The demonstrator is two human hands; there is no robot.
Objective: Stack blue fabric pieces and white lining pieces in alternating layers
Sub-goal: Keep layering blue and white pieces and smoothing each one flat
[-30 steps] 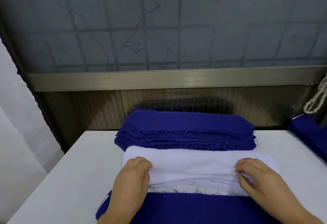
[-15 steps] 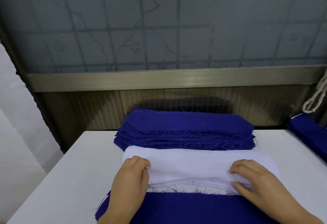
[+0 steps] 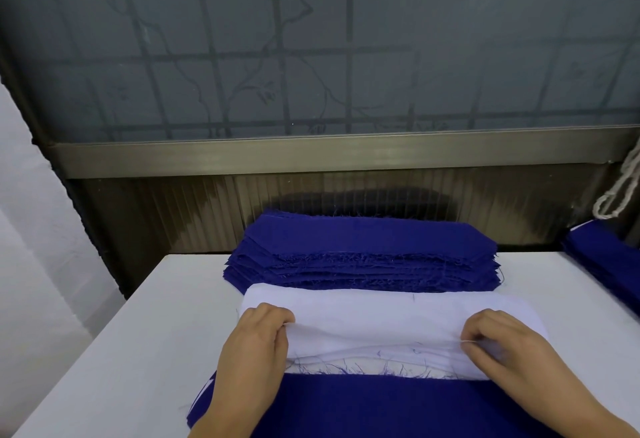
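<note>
A pile of white lining pieces (image 3: 381,320) lies across the middle of the white table (image 3: 138,333). My left hand (image 3: 256,344) pinches the top white piece at its left end. At the right end, my right hand (image 3: 502,347) pinches the same top piece, whose near edge is lifted a little. Behind the white pile stands a tall stack of blue fabric pieces (image 3: 367,247) with frayed edges. Nearest me lies a blue piece (image 3: 381,406) on top of a stack, partly hidden by my forearms.
Another stack of blue pieces (image 3: 606,261) sits at the table's right edge. A white cord (image 3: 620,192) hangs at the far right. A ribbed wall and frosted window rise right behind the table. The table's left edge drops off beside a white wall.
Both hands have tightened their pinch on the top white piece and raised its near edge slightly. The stacks have not moved.
</note>
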